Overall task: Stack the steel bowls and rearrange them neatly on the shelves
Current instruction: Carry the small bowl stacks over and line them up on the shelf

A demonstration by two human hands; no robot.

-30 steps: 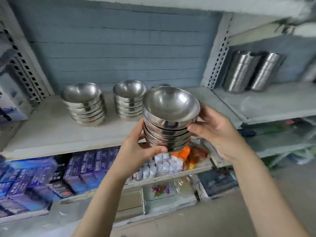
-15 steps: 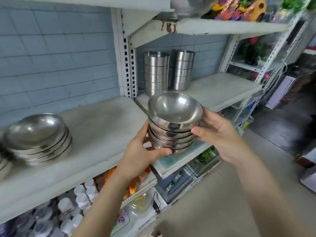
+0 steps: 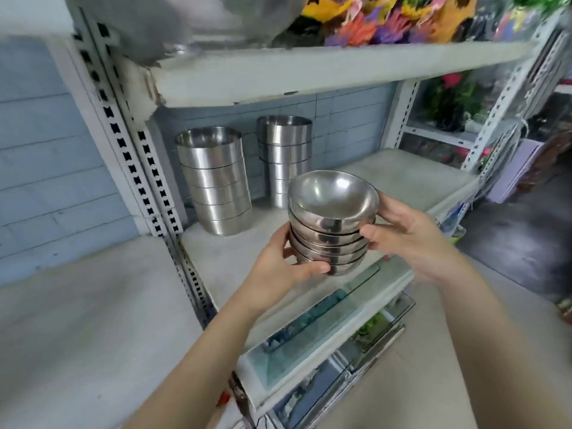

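Both hands gripped a nested stack of round shiny steel bowls [image 3: 332, 222], held in the air above the front edge of the pale grey shelf [image 3: 399, 178]. Left hand [image 3: 278, 267] wrapped the lower left side, thumb across the bottom bowl; right hand [image 3: 408, 239] pressed against the right side, fingers on the upper bowls. Two taller stacks of straight-walled steel containers [image 3: 216, 181] stood at the shelf's back, well apart from the held stack. Colourful artificial flowers [image 3: 387, 20] sat on the shelf above.

Both forearms reach up from the lower frame toward centre. Left hand [image 3: 280, 267] cups underneath, thumb curled. Right hand [image 3: 408, 236] clasps opposite, fingers spread.
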